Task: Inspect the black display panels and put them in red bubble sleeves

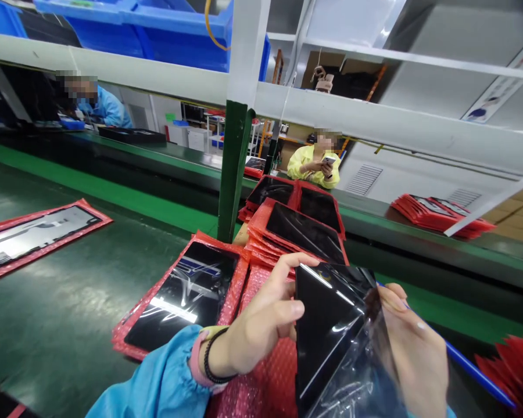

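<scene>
A black glossy screen panel (326, 325) is held up in front of me, tilted. My left hand (265, 316) grips its left edge, thumb on the front and fingers at the top corner. Clear film (361, 371) lies wrinkled over the panel's lower right and sticks out past its edge. At the right side my right hand (414, 348) is closed on the film, thumb near the upper corner. A thin blue stick, like a pen (475, 371), runs through this hand and points down to the right. Red bubble wrap (265, 354) lies beneath the panel.
Left of my hands, another dark panel (187, 290) rests on a red bubble bag. Stacked panels in red bags (305, 223) stand ahead by a green post (233, 174). More red bags (436, 215) lie right. Two people sit across the benches; one holds a phone (328, 161).
</scene>
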{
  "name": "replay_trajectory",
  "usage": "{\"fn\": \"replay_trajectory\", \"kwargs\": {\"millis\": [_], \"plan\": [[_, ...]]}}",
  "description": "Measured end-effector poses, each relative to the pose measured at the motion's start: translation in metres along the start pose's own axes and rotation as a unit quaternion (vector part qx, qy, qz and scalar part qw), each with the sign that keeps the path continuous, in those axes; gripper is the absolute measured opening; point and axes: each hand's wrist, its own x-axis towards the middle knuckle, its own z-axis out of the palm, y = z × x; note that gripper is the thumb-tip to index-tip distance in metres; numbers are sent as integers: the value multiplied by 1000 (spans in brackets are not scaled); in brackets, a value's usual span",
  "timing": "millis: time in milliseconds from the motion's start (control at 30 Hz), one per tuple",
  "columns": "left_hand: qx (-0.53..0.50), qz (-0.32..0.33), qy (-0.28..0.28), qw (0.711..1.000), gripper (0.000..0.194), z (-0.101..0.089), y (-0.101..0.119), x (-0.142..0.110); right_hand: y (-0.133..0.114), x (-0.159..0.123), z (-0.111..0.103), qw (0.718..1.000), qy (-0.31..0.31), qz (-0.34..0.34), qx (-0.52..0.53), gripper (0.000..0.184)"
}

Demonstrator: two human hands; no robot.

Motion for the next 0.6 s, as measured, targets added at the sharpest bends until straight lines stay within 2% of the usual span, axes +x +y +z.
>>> {"fn": "replay_trajectory", "kwargs": {"millis": [100,167,267,433,500,600], "plan": [[-33,0,3,999,45,1,0,3,1,5,-4,992,-23,105,68,15],[-51,-3,4,999,39,3,2,4,3,8,-5,985,-19,133,106,23],[-72,-9,21,997,32,5,5,5,6,10,-6,979,-19,147,139,27],[-94,-31,25,995,32,4,9,8,11,11,-8,978,-18,157,137,15],[-100,-35,33,994,35,2,9,10,12,12,-8,980,-13,147,133,10],[-103,-42,44,993,35,0,8,11,11,12,-5,986,15,103,127,13]]}}
